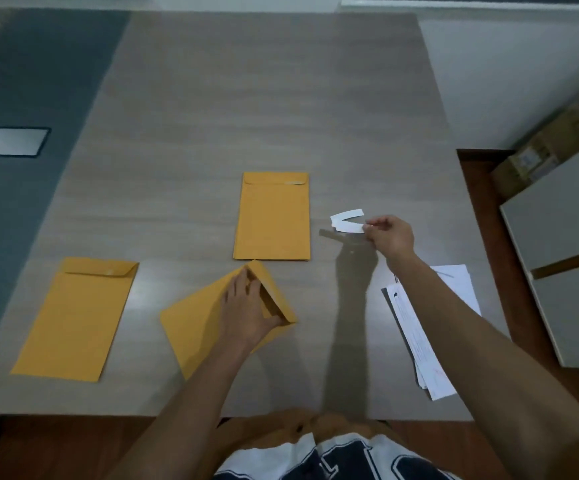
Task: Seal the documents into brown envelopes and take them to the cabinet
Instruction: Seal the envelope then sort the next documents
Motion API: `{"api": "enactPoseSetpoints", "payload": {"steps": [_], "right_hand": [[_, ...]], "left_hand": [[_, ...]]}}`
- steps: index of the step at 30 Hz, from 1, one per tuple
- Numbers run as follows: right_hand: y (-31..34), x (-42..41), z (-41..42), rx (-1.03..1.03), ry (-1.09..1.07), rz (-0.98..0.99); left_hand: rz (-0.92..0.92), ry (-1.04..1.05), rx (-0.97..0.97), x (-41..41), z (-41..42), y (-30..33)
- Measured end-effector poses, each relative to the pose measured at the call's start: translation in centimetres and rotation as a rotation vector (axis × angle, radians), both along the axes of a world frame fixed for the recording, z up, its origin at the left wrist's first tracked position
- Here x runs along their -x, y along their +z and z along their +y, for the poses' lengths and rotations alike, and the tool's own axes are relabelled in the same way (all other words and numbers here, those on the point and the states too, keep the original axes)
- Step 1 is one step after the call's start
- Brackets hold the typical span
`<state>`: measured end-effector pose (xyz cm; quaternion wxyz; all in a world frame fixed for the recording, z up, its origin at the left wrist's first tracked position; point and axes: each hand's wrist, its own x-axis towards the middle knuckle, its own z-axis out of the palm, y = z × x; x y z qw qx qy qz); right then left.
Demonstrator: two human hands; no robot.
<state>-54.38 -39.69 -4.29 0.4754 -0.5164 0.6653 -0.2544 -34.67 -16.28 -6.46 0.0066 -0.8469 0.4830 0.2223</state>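
Envelope (212, 313) felt light and floppy, so my left hand (246, 306) gripped its flap edge while my right hand (390, 233) pinched the peeled strip (347, 221).

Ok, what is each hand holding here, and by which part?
The right hand pinches a white paper strip by its near end, above the table. The left hand grips the angled brown envelope at its open mouth.
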Motion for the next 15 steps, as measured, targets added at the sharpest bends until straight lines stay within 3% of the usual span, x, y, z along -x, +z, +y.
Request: {"api": "enactPoseSetpoints", "payload": {"steps": [5, 15], "right_hand": [[-0.3, -2.4, -4.5, 0.000, -0.025, -0.040], [-1.5, -5.5, -9.2, -0.016, 0.048, 0.150]], "left_hand": [[-0.017, 0.021, 0.021, 0.2, -0.5, 0.1], [-0.051, 0.021, 0.056, 0.2, -0.6, 0.3]]}}
